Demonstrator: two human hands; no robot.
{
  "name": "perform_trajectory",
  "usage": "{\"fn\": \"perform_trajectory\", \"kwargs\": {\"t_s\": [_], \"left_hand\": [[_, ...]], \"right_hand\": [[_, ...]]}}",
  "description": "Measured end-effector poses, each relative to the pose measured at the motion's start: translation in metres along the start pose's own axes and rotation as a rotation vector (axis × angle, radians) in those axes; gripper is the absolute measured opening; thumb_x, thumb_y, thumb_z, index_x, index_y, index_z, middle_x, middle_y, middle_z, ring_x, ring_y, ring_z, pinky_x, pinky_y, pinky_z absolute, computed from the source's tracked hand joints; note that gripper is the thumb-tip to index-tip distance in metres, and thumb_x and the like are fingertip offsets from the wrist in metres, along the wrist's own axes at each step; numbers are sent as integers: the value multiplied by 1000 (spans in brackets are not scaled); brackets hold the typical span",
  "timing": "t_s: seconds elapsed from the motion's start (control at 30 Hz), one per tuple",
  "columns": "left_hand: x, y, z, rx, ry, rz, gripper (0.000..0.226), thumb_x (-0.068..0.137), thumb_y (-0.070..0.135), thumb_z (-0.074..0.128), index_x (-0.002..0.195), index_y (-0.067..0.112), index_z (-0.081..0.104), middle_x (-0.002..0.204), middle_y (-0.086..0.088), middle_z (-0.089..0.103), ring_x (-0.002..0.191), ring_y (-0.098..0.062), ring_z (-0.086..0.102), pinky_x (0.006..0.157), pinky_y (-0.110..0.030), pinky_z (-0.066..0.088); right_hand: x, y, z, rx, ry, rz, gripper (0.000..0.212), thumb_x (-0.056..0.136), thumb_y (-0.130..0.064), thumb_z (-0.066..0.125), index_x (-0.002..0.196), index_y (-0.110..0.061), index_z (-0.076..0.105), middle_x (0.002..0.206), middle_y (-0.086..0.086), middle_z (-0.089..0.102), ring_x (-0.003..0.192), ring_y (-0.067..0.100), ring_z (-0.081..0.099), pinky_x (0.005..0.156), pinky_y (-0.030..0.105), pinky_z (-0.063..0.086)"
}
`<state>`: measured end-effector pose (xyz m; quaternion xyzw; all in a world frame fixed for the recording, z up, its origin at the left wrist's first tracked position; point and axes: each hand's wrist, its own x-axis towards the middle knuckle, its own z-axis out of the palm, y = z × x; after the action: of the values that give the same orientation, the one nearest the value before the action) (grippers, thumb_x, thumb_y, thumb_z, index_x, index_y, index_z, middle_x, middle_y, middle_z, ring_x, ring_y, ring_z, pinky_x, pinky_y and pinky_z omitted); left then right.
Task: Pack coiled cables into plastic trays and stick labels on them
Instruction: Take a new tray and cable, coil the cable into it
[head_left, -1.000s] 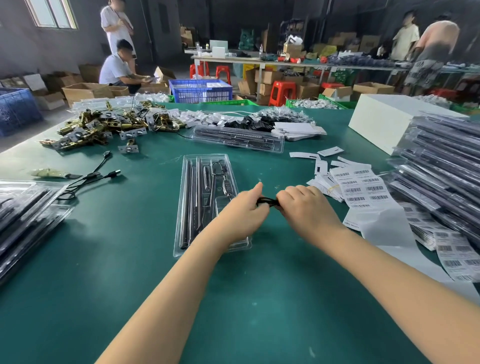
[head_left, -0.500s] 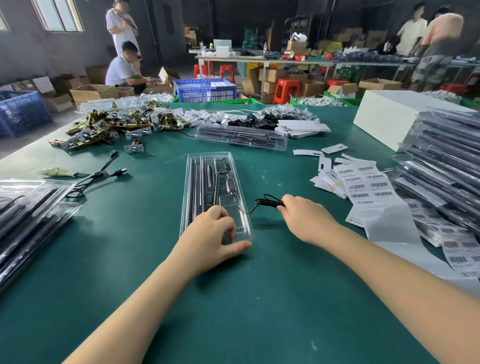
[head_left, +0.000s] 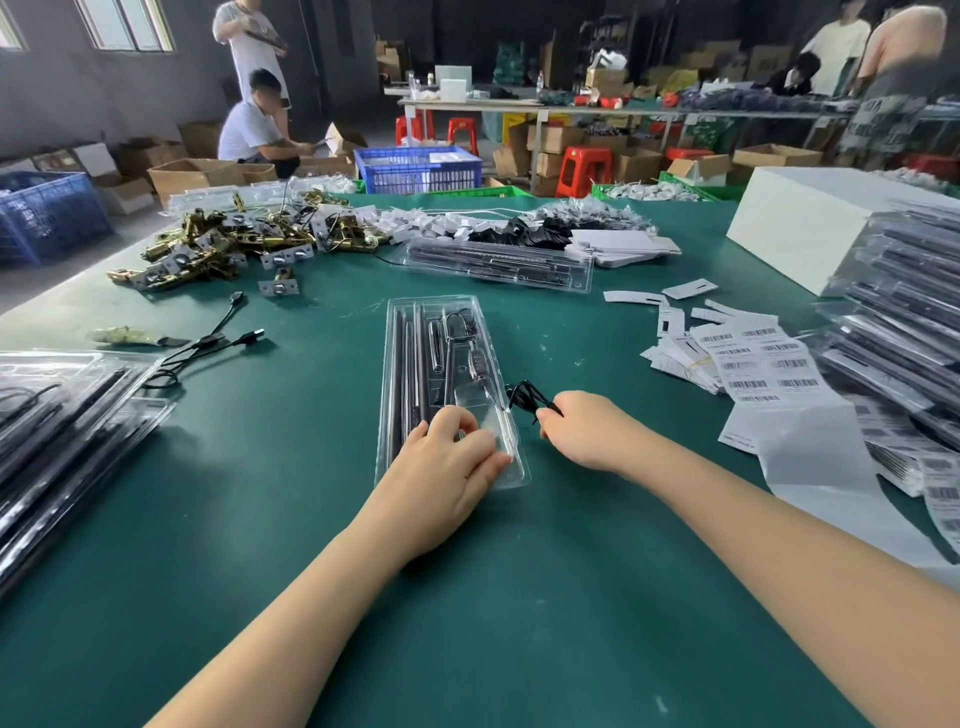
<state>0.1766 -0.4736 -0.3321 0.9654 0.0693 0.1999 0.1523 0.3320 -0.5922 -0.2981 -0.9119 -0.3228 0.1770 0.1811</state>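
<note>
Green felt table (head_left: 260, 519), L hand (head_left: 441, 467) pressing clear blister tray (head_left: 400, 374), R hand (head_left: 587, 431) pinching coiled blk cable (head_left: 524, 396)

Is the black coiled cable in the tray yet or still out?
Out: the right hand pinches the coiled cable just right of the tray.
</note>
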Motion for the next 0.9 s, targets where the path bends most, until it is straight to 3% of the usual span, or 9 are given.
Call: {"fn": "perform_trajectory", "kwargs": {"t_s": [0.13,0.2,0.3,0.37,0.5,0.53,0.63,0.8,0.9], "left_hand": [[-3,-1,-2,-122,28,-69,35,98,41,31,87,13,50,104,3,40,80,-15,39,67,-21,22],[-4,-1,-1,-167,40,-96,35,96,44,27,86,16,46,104,4,40,78,-13,37,64,-24,22],[-4,-2,-1,-212,54,-130,28,99,41,29,85,21,43,105,8,38,80,-12,42,65,-28,29],[-5,-3,-1,-231,59,-142,22,101,36,33,85,23,42,106,9,38,82,-12,44,67,-29,33],[-5,-1,-3,-249,72,-142,21,101,32,35,85,22,43,106,8,39,84,-14,45,70,-32,38],[-5,-1,-3,-251,71,-144,20,102,31,35,85,21,43,106,8,39,85,-15,45,70,-32,38],[-5,0,-3,-242,63,-138,20,101,31,36,85,21,43,106,8,39,84,-14,44,68,-31,34],[-3,1,-2,-152,39,-111,26,101,32,38,90,12,51,108,4,41,83,-17,42,67,-27,24],[-2,1,-2,-90,38,-74,25,101,29,42,92,9,55,108,-1,46,88,-23,47,71,-22,22]], "right_hand": [[-3,-2,3,-65,-48,33,30,102,-26,34,92,-7,55,88,9,58,71,25,48,58,30,35],[-9,-3,5,-302,62,18,25,101,-25,36,78,-16,42,85,3,56,67,22,47,54,29,30],[-17,-10,9,-675,348,-147,8,95,-13,45,91,-19,45,99,2,64,81,26,58,63,30,27],[-20,-19,12,-753,426,-247,15,89,-5,47,93,-19,46,101,4,65,90,26,61,66,31,27],[-17,-37,22,-621,346,-235,14,88,-6,50,95,-17,55,104,6,65,95,29,59,69,32,29],[-16,-39,25,-549,327,-187,9,91,-10,52,87,-18,54,103,6,66,89,29,57,68,31,30],[-16,-39,34,-425,388,-99,29,94,-22,51,68,-19,39,94,4,67,80,28,50,67,32,27],[-27,-36,47,-342,504,-135,17,97,-28,47,84,-21,56,96,2,63,93,27,54,66,32,25],[-28,-36,47,-253,467,-95,22,98,-34,46,80,-21,49,92,3,52,93,27,47,65,33,26]]}}
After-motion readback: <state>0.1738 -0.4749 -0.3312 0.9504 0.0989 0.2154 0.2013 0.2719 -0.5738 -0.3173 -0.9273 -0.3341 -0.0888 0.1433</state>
